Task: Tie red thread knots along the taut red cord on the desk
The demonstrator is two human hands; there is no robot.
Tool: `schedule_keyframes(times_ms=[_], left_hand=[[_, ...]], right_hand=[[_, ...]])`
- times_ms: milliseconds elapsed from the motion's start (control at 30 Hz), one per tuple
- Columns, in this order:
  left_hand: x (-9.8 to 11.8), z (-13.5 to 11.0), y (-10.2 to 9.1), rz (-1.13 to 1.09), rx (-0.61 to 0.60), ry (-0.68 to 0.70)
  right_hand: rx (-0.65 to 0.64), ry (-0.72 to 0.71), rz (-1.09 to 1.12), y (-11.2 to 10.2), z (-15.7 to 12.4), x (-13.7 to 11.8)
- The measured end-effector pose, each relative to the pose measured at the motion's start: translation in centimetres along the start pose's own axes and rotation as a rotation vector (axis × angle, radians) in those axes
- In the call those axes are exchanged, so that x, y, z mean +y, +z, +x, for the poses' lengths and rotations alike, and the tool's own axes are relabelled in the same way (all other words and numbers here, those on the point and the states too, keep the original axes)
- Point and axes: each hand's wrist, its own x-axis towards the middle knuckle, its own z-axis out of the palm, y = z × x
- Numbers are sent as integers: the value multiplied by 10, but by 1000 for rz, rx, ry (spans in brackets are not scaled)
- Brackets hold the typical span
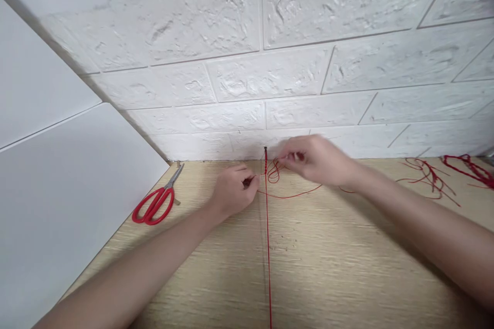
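A taut red cord (267, 247) runs straight from the wall's foot toward me across the wooden table (316, 267), with a short knotted stretch at its far end. My left hand (233, 190) is closed just left of the knots, pinching a thin red thread end. My right hand (314, 159), slightly blurred, is closed to the right of the cord, pinching loops of the same red thread (275, 172). A slack length of thread (297, 194) trails under my right hand across the table.
Red-handled scissors (156, 201) lie at the left by a white panel (57, 190). Loose red thread pieces (443, 175) lie at the far right. A white brick-pattern wall (270, 72) stands behind the table.
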Motion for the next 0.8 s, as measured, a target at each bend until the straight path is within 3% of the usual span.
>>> schedule_keyframes(times_ms=[33,67,200,333,800], left_hand=[[0,0,0,-5,-1,-4],[-1,0,1,-8,0,-7],[-2,0,2,-7,5,-15],[-2,-1,2,10,6,-16],[-2,0,2,1,3,-20]], right_hand=[[-135,-87,-70,14,-2,6],[-174,-120,-132,26,-4,12],[-188,-86,-195,49,-10,26],[-265,4,-139,54,-11,31],[-333,234,-132,53,-7,32]])
